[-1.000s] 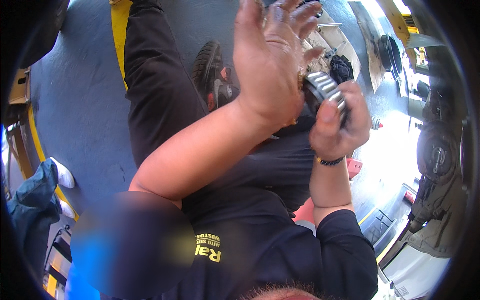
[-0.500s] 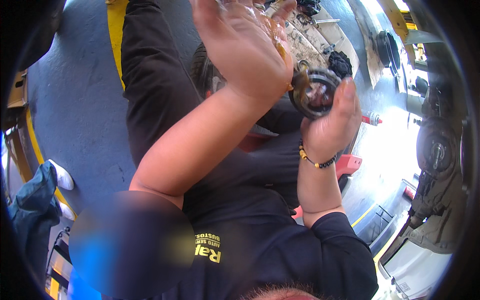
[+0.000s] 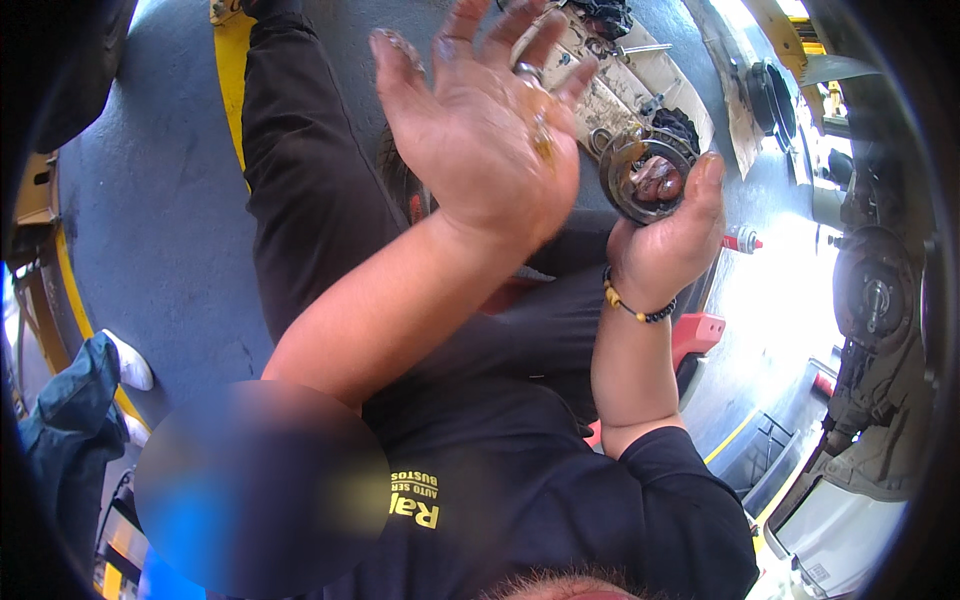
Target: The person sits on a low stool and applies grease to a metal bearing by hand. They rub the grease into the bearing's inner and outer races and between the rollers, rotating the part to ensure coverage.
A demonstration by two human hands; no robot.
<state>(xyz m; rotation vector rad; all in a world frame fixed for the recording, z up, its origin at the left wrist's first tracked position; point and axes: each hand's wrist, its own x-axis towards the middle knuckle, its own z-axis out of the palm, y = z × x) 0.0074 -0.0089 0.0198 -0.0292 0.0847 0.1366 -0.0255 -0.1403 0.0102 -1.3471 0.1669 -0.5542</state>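
My left hand (image 3: 490, 165) is raised palm up with its fingers spread, a ring on one finger. Amber grease (image 3: 545, 138) lies in a thick smear across its palm. Just to the right, my right hand (image 3: 668, 245) grips a round, greasy bearing (image 3: 618, 178), its thumb along the outer side. Greasy fingertips (image 3: 657, 180) show through the bearing's centre hole. A small gap separates the bearing from the left palm. A beaded bracelet (image 3: 640, 312) circles the right wrist.
Beyond the hands lies a stained pale board (image 3: 600, 72) with tools and a crumpled black item (image 3: 677, 127). A red-and-white can (image 3: 740, 240) and red equipment (image 3: 697, 332) stand at right, near a vehicle's hub (image 3: 876, 290). Another person's leg (image 3: 70, 395) is at far left.
The bearing has moved right, away from my left palm, and now faces up more plainly. My left hand has come lower, its spread fingers in view.
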